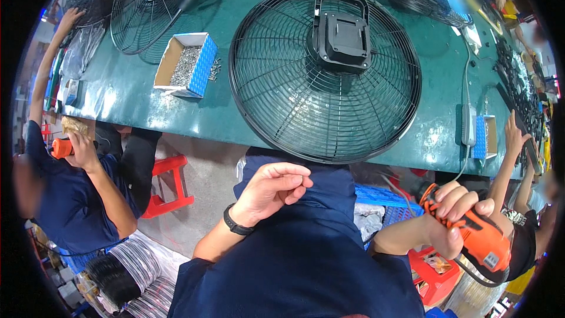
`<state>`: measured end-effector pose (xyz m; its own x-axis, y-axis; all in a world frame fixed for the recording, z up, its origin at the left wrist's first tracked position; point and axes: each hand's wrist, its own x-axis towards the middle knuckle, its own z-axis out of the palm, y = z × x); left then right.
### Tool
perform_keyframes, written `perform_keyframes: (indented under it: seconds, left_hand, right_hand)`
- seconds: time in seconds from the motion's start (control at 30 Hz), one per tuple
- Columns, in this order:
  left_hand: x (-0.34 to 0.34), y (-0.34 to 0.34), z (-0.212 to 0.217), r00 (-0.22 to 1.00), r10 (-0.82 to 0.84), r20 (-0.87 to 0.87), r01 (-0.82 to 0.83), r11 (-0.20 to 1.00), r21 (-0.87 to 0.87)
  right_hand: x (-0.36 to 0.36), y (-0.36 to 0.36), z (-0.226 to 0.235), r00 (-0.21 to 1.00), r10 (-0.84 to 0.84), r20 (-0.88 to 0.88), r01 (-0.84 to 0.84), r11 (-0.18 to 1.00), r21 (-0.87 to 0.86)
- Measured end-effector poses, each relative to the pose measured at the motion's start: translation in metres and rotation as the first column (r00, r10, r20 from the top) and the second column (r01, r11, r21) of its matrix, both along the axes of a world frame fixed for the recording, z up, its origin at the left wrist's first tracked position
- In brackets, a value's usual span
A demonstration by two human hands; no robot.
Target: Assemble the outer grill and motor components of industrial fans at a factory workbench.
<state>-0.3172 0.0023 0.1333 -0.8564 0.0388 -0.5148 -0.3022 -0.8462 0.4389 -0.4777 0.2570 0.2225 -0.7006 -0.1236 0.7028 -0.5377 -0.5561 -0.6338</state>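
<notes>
You are between fastenings, I judge: your right hand [456, 215] grips the orange power screwdriver [479, 238], your left hand [272, 188] hangs loosely curled and empty (nothing pinched), so next comes a screw for the round black wire fan guard [276, 91].

The right hand [456, 215] gripped an orange power screwdriver [479, 238]; the left hand [272, 188] hung loosely curled below the black fan guard [282, 100] on the green counter [441, 59].

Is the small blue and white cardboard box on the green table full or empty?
Partly full: the open blue and white cardboard box holds a heap of small silvery screws, some spilled onto the green table.
</notes>
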Motion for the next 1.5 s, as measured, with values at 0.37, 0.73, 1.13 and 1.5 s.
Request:
perform_keyframes:
  seconds: [0.37,0.73,1.13,1.5]
  left_hand:
    - [-0.013,0.023,-0.004,0.993,-0.111,0.030,0.101,0.966,0.239]
    - [-0.014,0.027,0.000,0.997,-0.072,-0.022,0.076,0.935,0.346]
    - [-0.017,0.035,-0.005,0.999,-0.033,-0.024,0.039,0.941,0.337]
    - [-0.028,0.042,-0.020,0.999,-0.018,-0.031,0.031,0.892,0.451]
  right_hand:
    - [0.026,-0.050,-0.008,0.895,0.445,0.037,-0.444,0.896,-0.029]
    - [0.029,-0.055,-0.012,0.884,0.467,0.031,-0.468,0.883,0.042]
    - [0.040,-0.056,-0.014,0.901,0.431,0.038,-0.432,0.891,0.137]
    - [0.036,-0.067,-0.019,0.919,0.393,0.018,-0.387,0.896,0.216]
